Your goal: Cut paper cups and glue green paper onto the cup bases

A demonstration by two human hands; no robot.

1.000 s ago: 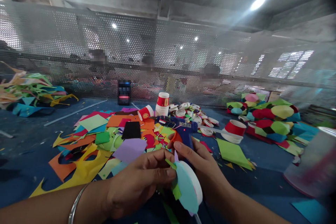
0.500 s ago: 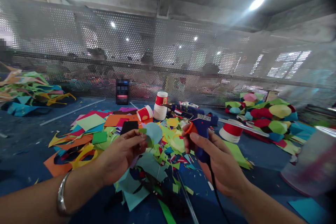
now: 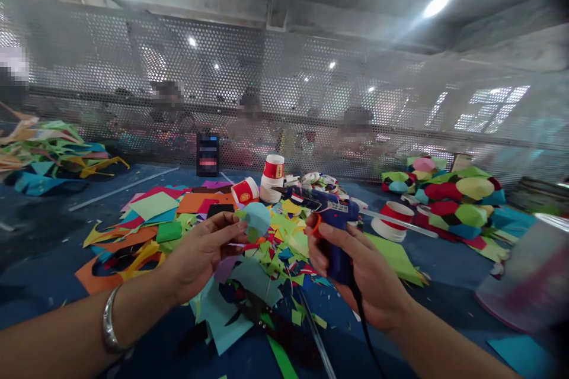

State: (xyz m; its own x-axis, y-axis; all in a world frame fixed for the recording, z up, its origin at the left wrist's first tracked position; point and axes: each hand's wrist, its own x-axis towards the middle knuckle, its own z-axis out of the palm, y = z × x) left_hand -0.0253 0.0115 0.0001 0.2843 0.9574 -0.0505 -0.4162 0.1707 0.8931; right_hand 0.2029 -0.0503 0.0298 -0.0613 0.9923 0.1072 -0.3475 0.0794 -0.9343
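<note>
Left hand's (image 3: 195, 254) fingers are pinched on a light blue paper disc (image 3: 258, 219) with green bits, held over the scraps (image 3: 284, 237). Right hand's (image 3: 355, 260) fingers are wrapped round a blue glue gun (image 3: 340, 240), nozzle near the disc. Past that, red-and-white cups (image 3: 272, 177) are stacked, another cup (image 3: 245, 190) tipped beside them. Far right, a cloudy tub (image 3: 524, 278) shows pinkish stuff, can't tell what.

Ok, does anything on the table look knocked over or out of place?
One red-and-white cup leans tipped over beside the standing cup stack. Paper scraps lie strewn across the table, untidy but perhaps just offcuts. I see no spill.
</note>
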